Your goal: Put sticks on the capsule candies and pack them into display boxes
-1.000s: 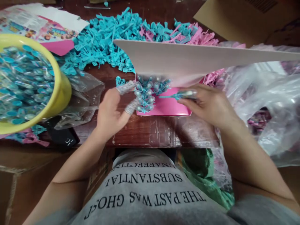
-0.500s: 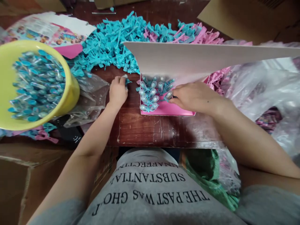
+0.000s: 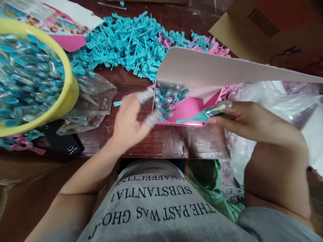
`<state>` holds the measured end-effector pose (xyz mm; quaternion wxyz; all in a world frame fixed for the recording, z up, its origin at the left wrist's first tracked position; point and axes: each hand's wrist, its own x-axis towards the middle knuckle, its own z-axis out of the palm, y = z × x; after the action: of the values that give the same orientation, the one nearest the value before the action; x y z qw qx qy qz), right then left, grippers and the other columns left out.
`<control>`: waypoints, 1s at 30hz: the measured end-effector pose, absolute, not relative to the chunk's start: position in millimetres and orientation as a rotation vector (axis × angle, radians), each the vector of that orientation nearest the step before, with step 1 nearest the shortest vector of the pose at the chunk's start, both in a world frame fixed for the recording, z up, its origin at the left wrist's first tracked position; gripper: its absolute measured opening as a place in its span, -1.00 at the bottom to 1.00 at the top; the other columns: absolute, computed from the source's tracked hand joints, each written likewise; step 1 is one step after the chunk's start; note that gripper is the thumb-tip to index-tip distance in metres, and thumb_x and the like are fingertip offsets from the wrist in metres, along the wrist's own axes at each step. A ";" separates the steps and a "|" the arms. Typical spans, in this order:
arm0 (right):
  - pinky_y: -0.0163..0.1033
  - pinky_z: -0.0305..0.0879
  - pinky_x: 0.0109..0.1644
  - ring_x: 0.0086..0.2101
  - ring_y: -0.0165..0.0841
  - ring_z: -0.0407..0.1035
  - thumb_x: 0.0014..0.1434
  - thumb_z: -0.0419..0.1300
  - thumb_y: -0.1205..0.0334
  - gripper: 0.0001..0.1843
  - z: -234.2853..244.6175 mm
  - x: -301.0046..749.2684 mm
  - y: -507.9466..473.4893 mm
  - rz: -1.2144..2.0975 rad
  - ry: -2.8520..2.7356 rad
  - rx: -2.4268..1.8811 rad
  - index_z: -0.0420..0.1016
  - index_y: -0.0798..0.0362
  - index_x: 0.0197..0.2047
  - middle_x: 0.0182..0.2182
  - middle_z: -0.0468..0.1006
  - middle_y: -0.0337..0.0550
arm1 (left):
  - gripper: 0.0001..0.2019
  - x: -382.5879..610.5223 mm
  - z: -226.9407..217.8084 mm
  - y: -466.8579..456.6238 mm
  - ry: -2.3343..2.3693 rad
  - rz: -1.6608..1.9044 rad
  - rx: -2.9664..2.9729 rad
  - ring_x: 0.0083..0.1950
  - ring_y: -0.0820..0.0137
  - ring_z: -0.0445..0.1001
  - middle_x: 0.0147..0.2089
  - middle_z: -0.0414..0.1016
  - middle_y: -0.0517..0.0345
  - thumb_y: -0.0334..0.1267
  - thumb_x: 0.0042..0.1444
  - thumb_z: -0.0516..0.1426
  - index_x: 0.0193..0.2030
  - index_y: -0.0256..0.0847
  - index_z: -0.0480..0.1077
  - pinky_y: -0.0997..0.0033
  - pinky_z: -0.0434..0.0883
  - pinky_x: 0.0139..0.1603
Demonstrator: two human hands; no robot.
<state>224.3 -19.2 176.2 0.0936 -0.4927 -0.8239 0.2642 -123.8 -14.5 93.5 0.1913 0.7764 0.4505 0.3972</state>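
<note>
My right hand (image 3: 242, 119) is closed on a clear plastic tube with a blue stem (image 3: 205, 112), held tilted over the right front of a pink-floored box (image 3: 189, 109). The blue end points left. Inside the box, several similar clear-and-blue tubes (image 3: 165, 101) are packed in rows along the left side. My left hand (image 3: 131, 116), smeared by motion, is just left of the box with thumb and index finger spread. Whitish coverings wrap those two fingertips. Nothing shows between them. Just behind that hand, a small blue plastic piece (image 3: 117, 103) lies on the table.
A yellow tub (image 3: 72, 94) full of clear-and-blue tubes stands at left. Blue plastic pieces (image 3: 133, 43) are heaped behind, with pink pieces (image 3: 218, 48) to their right. The box's raised lid (image 3: 214, 67) stretches right. A black phone-like object (image 3: 64, 143) lies near the front edge.
My right hand has come up and right out of the box, bringing a tube with it. My left hand has moved toward me and right, its fingers opening. The view has shifted.
</note>
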 end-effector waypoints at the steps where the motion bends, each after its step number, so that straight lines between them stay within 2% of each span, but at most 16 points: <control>1: -0.15 0.49 -0.05 -0.14 -0.20 0.56 0.43 0.20 -0.16 -0.58 176.3 220.8 -24.9 0.827 -2.412 -1.441 0.57 0.01 0.07 -0.20 0.65 -0.07 | -0.48 -112.5 105.8 -29.0 1.133 1.044 2.189 0.32 0.08 0.54 0.29 0.57 -0.05 -0.03 0.36 0.28 0.38 -0.10 0.38 0.00 0.49 0.37; 3: -0.15 0.51 -0.04 -0.13 -0.21 0.56 0.40 0.26 -0.15 -0.55 173.1 207.1 -36.4 0.916 -2.339 -1.393 0.52 0.00 0.13 -0.15 0.65 -0.08 | -0.62 -94.0 118.2 -50.2 0.951 0.911 2.185 0.10 0.20 0.64 0.13 0.65 -0.02 -0.09 0.38 0.27 0.25 -0.16 0.45 0.19 0.60 0.11; 5: -0.16 0.53 -0.06 -0.13 -0.23 0.56 0.37 0.31 -0.14 -0.53 165.8 190.1 -47.4 1.013 -2.262 -1.325 0.47 -0.02 0.16 -0.12 0.64 -0.10 | -0.88 -84.0 115.7 -60.0 0.898 0.816 2.152 -0.16 0.32 0.64 -0.12 0.67 0.08 -0.22 0.40 0.22 -0.03 -0.20 0.52 0.34 0.57 -0.16; 7: -0.18 0.55 -0.07 -0.15 -0.27 0.56 0.35 0.35 -0.12 -0.52 155.3 175.1 -56.8 1.120 -2.172 -1.248 0.41 -0.03 0.16 -0.09 0.63 -0.12 | -0.88 -82.2 106.1 -61.9 0.907 0.751 2.065 -0.30 0.39 0.58 -0.30 0.62 0.18 -0.33 0.38 0.19 -0.24 -0.20 0.49 0.41 0.50 -0.27; 8: -0.18 0.56 -0.07 -0.15 -0.28 0.57 0.35 0.36 -0.11 -0.52 149.5 169.3 -60.6 1.167 -2.127 -1.216 0.38 -0.04 0.16 -0.07 0.62 -0.12 | -0.88 -83.4 101.3 -61.7 0.903 0.725 1.996 -0.30 0.40 0.59 -0.30 0.62 0.19 -0.36 0.37 0.19 -0.24 -0.21 0.50 0.42 0.50 -0.25; 10: -0.18 0.56 -0.06 -0.14 -0.30 0.57 0.36 0.37 -0.06 -0.57 138.0 161.6 -65.8 1.229 -2.056 -1.177 0.36 -0.04 0.11 -0.07 0.60 -0.13 | -0.93 -87.3 94.6 -61.3 0.861 0.669 1.834 -0.18 0.38 0.64 -0.17 0.69 0.17 -0.35 0.35 0.22 -0.08 -0.19 0.55 0.39 0.54 -0.11; 12: -0.18 0.56 -0.05 -0.14 -0.31 0.55 0.37 0.37 -0.01 -0.64 129.2 158.7 -68.8 1.244 -2.020 -1.155 0.36 -0.04 0.04 -0.08 0.57 -0.13 | -0.77 -90.8 92.4 -62.4 0.813 0.639 1.689 -0.05 0.34 0.66 -0.02 0.70 0.13 -0.25 0.34 0.28 0.11 -0.16 0.53 0.35 0.56 0.01; 13: -0.18 0.55 -0.04 -0.12 -0.31 0.54 0.37 0.37 0.02 -0.67 126.3 158.7 -69.9 1.252 -2.011 -1.142 0.37 -0.04 0.01 -0.08 0.56 -0.13 | -0.72 -92.2 92.6 -63.3 0.802 0.638 1.640 -0.03 0.32 0.65 0.00 0.69 0.11 -0.19 0.34 0.30 0.14 -0.16 0.51 0.33 0.57 0.03; 15: -0.20 0.57 -0.07 -0.13 -0.34 0.52 0.39 0.34 0.08 -0.74 123.0 160.7 -72.5 1.321 -1.957 -1.088 0.38 -0.04 0.01 -0.04 0.53 -0.12 | -0.74 -94.3 94.1 -65.2 0.818 0.639 1.598 -0.07 0.34 0.61 -0.07 0.66 0.10 -0.10 0.36 0.27 0.06 -0.19 0.51 0.35 0.56 -0.01; 18: -0.27 0.61 -0.18 -0.21 -0.43 0.53 0.44 0.28 0.14 -0.77 119.1 164.9 -78.3 1.530 -1.733 -1.038 0.40 -0.04 0.09 -0.01 0.51 -0.14 | -0.79 -95.4 96.2 -66.7 0.860 0.612 1.607 -0.25 0.43 0.52 -0.27 0.58 0.18 -0.12 0.44 0.15 -0.14 -0.21 0.49 0.43 0.50 -0.15; 20: -0.28 0.64 -0.20 -0.27 -0.47 0.56 0.43 0.31 0.13 -0.73 114.4 165.9 -82.3 1.630 -1.560 -1.049 0.42 -0.04 0.12 -0.01 0.54 -0.16 | -0.78 -94.2 96.5 -67.1 0.854 0.576 1.599 -0.30 0.45 0.48 -0.32 0.54 0.21 -0.14 0.45 0.12 -0.15 -0.20 0.49 0.45 0.48 -0.18; 25: -0.34 0.64 -0.20 -0.27 -0.47 0.57 0.37 0.39 0.10 -0.69 101.5 162.1 -87.9 1.720 -1.361 -1.025 0.49 0.00 0.08 -0.19 0.62 -0.23 | -0.76 -88.4 95.3 -67.3 0.796 0.556 1.576 -0.12 0.34 0.60 -0.19 0.64 0.11 -0.12 0.43 0.13 -0.04 -0.19 0.57 0.33 0.55 0.02; 30: -0.36 0.63 -0.26 -0.34 -0.49 0.54 0.33 0.43 0.05 -0.67 99.2 157.9 -88.1 1.712 -1.302 -1.096 0.55 0.01 0.05 -0.31 0.62 -0.28 | -0.73 -89.4 95.4 -67.5 0.793 0.519 1.577 -0.05 0.32 0.63 -0.12 0.69 0.11 -0.11 0.44 0.11 -0.02 -0.19 0.59 0.28 0.56 0.11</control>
<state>157.9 -88.1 99.2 0.3556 -0.4244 -0.5041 0.6629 -89.4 -67.5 95.4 0.6060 0.6818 0.3427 0.2245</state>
